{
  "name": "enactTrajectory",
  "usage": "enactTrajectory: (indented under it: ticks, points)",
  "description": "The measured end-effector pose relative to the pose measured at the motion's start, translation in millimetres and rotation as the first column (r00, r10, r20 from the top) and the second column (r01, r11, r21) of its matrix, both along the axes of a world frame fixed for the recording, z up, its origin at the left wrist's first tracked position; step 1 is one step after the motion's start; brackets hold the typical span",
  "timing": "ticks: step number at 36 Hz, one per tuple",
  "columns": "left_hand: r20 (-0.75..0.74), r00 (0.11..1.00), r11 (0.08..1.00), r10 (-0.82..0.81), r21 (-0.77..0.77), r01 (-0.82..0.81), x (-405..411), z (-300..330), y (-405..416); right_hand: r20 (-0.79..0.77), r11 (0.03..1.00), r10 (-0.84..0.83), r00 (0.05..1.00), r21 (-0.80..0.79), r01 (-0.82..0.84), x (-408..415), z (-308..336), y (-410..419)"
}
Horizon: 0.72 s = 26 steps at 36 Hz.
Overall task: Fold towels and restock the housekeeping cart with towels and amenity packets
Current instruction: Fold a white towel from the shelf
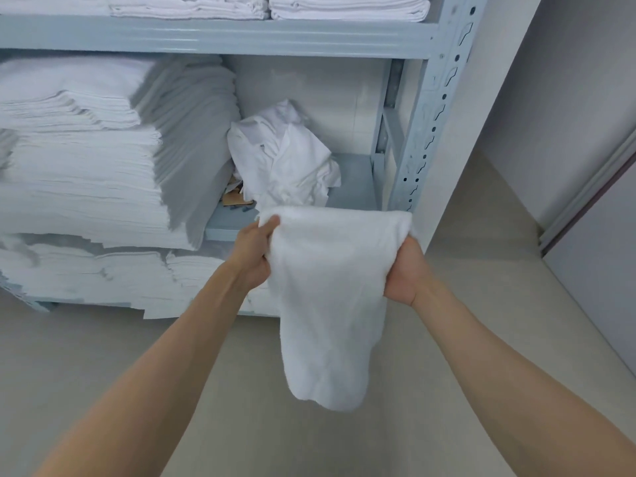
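White towel point(330, 304), held up in the air in front of the shelf unit, above the pale floor point(86, 356). Top edge stretched between the two hands, rest of the cloth hanging down in a long soft fold, lower end rounded and free, touching nothing. Left hand point(253, 256) at the top left corner, fingers curled around the cloth, thumb pressed on the edge. Right hand point(406, 270) at the top right corner, fingers closed into the fabric, a bunch of towel gathered in the grip. Both forearms bare, reaching forward from the bottom of the view.

Just behind the towel, grey-blue metal shelf unit point(344, 36) with a perforated upright post point(423, 132) on the right side. On the middle shelf, a crumpled heap of white cloth point(285, 156), unfolded, lying near the front edge. Beside the heap, low on the left, some small brownish things point(237, 197), too hidden to identify. Left of the heap, a tall stack of folded white linen point(86, 160), filling that side of the shelf. More folded linen point(103, 280) on the shelf below, and folded stacks point(344, 5) on the top shelf. On the right, a plain wall point(568, 98), and near the right edge a door frame point(592, 187).
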<state>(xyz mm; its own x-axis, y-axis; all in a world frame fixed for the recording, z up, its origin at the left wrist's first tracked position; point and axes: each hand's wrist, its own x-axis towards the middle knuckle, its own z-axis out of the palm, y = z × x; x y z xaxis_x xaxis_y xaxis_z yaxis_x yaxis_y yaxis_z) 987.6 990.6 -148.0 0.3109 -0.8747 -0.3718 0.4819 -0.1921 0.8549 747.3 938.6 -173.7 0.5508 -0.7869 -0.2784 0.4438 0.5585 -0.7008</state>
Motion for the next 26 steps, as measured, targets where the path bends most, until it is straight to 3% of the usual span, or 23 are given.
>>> enactTrajectory:
  ticks: [7,10,15,18,23,26]
  points:
    - [-0.328,0.941,0.996,0.085,-0.001,-0.09,-10,13,-4,-0.052,0.991,0.134,0.99,-0.001,-0.134,-23,-4,9]
    - [-0.392,0.912,0.989,0.12,-0.03,-0.143,-9,17,-5,-0.076,0.994,0.098,0.992,-0.038,-0.102,-28,-4,12]
    - [-0.401,0.896,0.977,0.191,-0.009,-0.213,-5,26,-5,0.025,0.997,-0.031,0.999,-0.07,0.033,-52,6,0]
    - [-0.34,0.907,0.967,0.248,0.037,-0.25,5,25,-5,0.134,0.983,-0.181,0.974,-0.001,0.183,-73,-1,-9]
    - [0.015,0.983,0.978,0.185,0.098,-0.185,11,21,-2,-0.108,0.997,0.002,0.994,0.078,0.007,-55,-35,6]
    - [0.119,0.983,0.98,0.141,0.124,-0.155,18,17,-1,-0.121,0.997,-0.033,0.992,0.063,0.041,-51,-26,2]
